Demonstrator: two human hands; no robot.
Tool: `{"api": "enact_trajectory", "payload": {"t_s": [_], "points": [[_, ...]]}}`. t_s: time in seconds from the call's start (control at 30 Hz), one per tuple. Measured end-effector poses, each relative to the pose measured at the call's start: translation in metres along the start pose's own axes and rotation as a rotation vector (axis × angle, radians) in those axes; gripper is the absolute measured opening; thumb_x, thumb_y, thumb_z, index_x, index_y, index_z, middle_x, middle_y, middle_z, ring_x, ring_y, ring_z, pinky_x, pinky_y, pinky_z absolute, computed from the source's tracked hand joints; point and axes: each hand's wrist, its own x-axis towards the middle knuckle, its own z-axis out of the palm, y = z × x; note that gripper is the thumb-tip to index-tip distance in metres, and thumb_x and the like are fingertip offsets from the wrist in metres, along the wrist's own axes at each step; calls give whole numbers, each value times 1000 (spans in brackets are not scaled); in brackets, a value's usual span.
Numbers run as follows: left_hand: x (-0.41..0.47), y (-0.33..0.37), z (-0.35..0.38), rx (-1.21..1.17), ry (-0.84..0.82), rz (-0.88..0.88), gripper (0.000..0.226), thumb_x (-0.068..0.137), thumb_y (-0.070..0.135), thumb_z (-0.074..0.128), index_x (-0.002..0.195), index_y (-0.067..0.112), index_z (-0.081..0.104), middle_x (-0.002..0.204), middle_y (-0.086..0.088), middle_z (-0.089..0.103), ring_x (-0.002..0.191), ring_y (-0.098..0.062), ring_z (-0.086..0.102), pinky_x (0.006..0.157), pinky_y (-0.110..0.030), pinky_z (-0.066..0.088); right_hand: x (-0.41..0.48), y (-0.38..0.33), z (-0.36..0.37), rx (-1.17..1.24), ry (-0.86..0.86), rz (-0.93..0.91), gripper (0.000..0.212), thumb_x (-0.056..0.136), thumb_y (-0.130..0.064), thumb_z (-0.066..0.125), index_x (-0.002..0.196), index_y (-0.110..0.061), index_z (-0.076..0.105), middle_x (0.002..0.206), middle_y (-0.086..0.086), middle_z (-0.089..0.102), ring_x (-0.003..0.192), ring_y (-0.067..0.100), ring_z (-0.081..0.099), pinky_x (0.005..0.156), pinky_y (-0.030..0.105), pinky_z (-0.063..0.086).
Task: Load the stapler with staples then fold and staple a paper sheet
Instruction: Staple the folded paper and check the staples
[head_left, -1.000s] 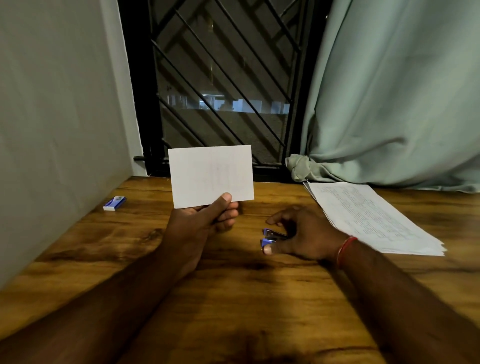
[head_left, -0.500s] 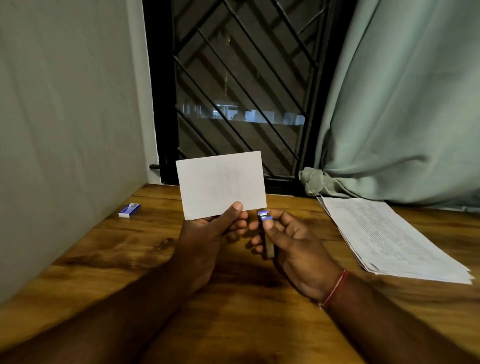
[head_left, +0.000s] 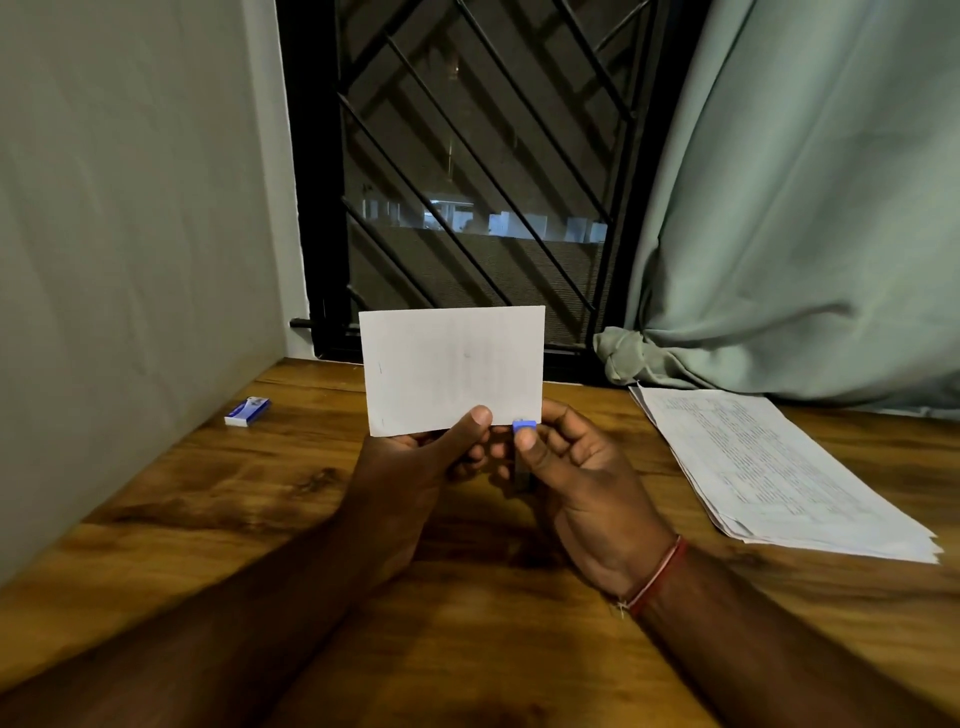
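The folded paper sheet (head_left: 452, 369), light and limp, stands upright above the bench (head_left: 260, 493), pinched at its lower edge by the left hand (head_left: 415, 467), while the right hand (head_left: 576, 467) grips the small rigid stapler (head_left: 523, 426) at the sheet's lower right corner, judged a sound stapling point.

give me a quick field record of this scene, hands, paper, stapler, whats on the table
left hand: pinches the folded paper by its lower edge, upright above the table
right hand: grips the stapler, thumb by its blue tip
stapler: blue tip at the paper's lower right corner; bite on it unclear
small box: blue and white, likely staples, on the table far left, untouched
paper stack: printed sheets on the table at right
stage: paper folded, likely about to staple
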Motion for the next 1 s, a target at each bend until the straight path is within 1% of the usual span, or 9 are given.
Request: {"api": "enact_trajectory", "payload": {"t_s": [0.13,0.23,0.33,0.43,0.53,0.63,0.7,0.93,1.0], "points": [[-1,1,-1,4,-24,-8,30,85,19,89,110,9,77,85,-14,77,82,-30,71,102,-66,55,0,-1,-1,0,29,-21,54,87,-25,83,137,-8,71,120,23,78,110,33,73,97,47,56],[-4,4,0,18,-56,-1,9,88,16,88,93,22,83,85,-14,76,82,-31,70,101,-66,55,0,-1,0,26,39,-36,53,84,-24,86,133,-9,74,119,25,78,108,33,74,101,53,55],[-5,5,0,27,-65,-3,17,89,16,87,82,31,85,84,-14,75,83,-32,69,102,-67,54,0,-2,1,32,49,-37,52,83,-24,86,132,-9,75,121,27,78,109,32,74,104,55,55],[-4,5,1,19,-78,0,16,88,17,87,83,32,86,85,-14,75,81,-29,70,100,-62,56,-1,-3,3,19,73,-38,51,83,-25,85,131,-9,75,121,27,78,108,34,74,94,47,57],[-1,0,-1,8,-74,17,16,87,18,89,92,32,86,89,-15,76,80,-28,71,98,-61,57,-1,-2,4,33,81,-48,48,83,-26,86,127,-10,77,121,31,76,109,38,73,90,43,57],[0,-3,-2,11,-75,18,20,87,19,90,105,20,83,93,-18,78,81,-29,72,99,-66,56,-1,-2,4,40,80,-57,43,83,-25,86,123,-12,79,117,29,77,105,37,72,86,41,58],[0,-4,-2,11,-69,12,24,86,19,90,108,15,81,94,-18,79,82,-29,72,99,-66,56,-2,-3,5,40,72,-58,39,83,-25,85,120,-15,81,116,28,78,102,35,73,85,39,59],[-1,-3,1,-11,-74,8,14,87,16,89,99,22,84,93,-18,79,78,-27,70,95,-58,55,-2,-5,6,37,81,-70,29,85,-22,82,114,-18,83,110,21,80,97,29,75,86,40,58],[-3,-3,2,13,-71,32,16,88,16,88,93,31,86,94,-16,80,80,-28,71,96,-58,56,-1,-3,6,40,85,-69,28,85,-20,82,114,-17,84,111,20,80,97,28,75,90,42,58]]}}
